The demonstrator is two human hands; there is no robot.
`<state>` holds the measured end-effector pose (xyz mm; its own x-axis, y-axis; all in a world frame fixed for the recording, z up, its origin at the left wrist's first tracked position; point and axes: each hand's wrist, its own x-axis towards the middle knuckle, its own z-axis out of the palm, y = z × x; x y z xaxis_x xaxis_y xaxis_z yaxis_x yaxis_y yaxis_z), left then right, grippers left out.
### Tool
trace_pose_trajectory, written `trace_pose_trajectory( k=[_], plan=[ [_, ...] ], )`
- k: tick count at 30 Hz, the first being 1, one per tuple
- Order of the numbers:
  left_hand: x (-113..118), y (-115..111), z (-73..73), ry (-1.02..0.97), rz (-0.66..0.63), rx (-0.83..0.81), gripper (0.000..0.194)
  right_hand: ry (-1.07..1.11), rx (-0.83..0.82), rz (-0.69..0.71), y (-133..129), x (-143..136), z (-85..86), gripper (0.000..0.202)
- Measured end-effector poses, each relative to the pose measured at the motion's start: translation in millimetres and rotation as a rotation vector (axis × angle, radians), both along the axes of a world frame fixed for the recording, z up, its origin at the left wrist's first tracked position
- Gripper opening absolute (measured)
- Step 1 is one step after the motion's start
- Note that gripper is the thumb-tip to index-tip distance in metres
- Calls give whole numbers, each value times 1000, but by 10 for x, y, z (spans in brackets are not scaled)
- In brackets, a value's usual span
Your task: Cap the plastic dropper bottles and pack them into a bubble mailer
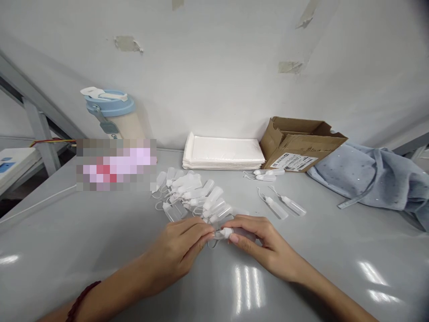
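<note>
My right hand is closed round a small clear squeeze bottle with a white cone-shaped cap, its tip pointing left. My left hand pinches at the thin end of that tip; the fingers hide exactly what lies between them. A thin looped strap hangs below the left fingertips. Just beyond both hands lies a loose pile of similar squeeze bottles, with white caps and thin straps. To the right, two more bottles lie side by side, and a few others rest near the box.
A stack of white padded envelopes lies against the wall, beside an open cardboard box. A blue cloth is bunched at the right. At the left stand a blue-lidded tumbler and a blurred-out pinkish item. A white cable crosses the grey table.
</note>
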<state>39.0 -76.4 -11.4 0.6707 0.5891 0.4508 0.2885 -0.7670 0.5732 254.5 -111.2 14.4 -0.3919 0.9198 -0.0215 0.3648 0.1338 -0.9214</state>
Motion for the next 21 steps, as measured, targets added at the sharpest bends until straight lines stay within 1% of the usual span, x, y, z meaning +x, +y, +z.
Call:
trace_pose_trajectory(
  k=[8, 13, 17, 21],
  plan=[
    [-10, 10, -35, -27, 5, -14, 15, -20, 15, -1, 8, 12, -4, 22],
    [-3, 2, -15, -13, -4, -15, 15, -39, 36, 11, 4, 10, -1, 22],
    [7, 4, -11, -2, -54, 80, 15, -72, 63, 43, -12, 3, -3, 21],
    [11, -2, -27, 76, -103, 159, 18, -131, 104, 86, -31, -6, -21, 22]
  ],
)
